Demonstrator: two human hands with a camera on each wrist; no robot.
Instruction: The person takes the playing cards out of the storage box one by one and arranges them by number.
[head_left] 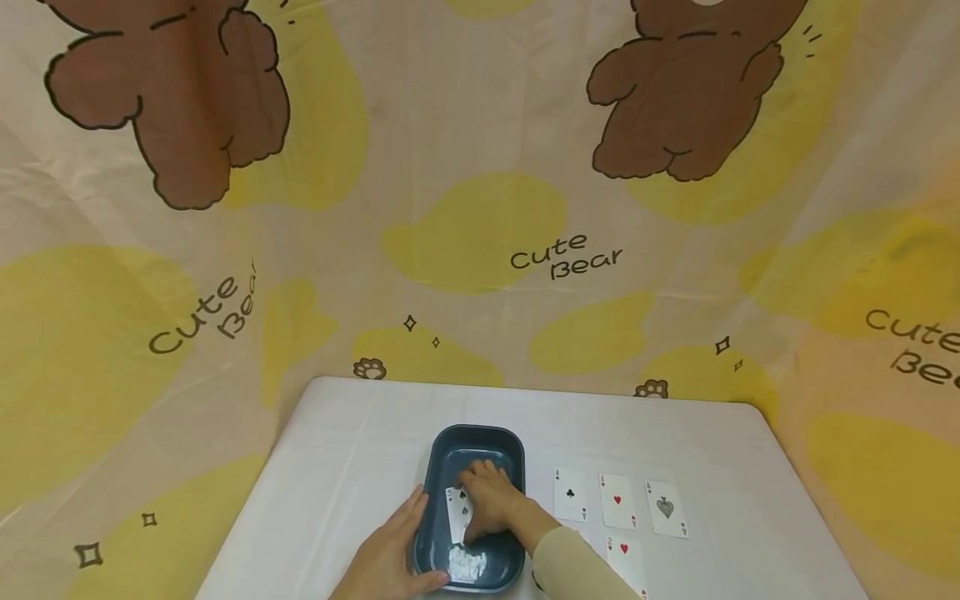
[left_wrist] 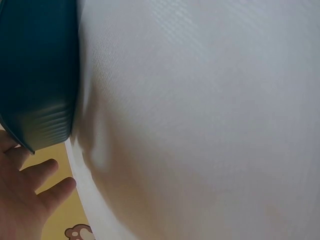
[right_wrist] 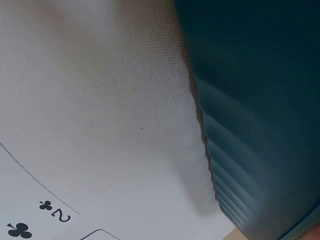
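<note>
A dark blue rectangular tray (head_left: 517,454) stands on the white table. Inside it lies a playing card (head_left: 456,521) with black spade marks, partly covered by my right hand (head_left: 491,500). The right fingers curl down at the card's upper end and the thumb is at its lower end; the fingertips are partly hidden. My left hand (head_left: 390,546) rests against the tray's left side, its thumb on the near rim. The left wrist view shows the left fingers (left_wrist: 42,172) fairly straight and spread beside the tray's rim.
Right of the tray lie the ace of clubs (head_left: 570,496), ace of hearts (head_left: 618,502) and ace of spades (head_left: 666,508). Nearer is the two of hearts (head_left: 625,560), partly behind the right sleeve (head_left: 581,567). A two of clubs (right_wrist: 30,215) shows in the right wrist view. A bear-print cloth (head_left: 465,233) hangs behind.
</note>
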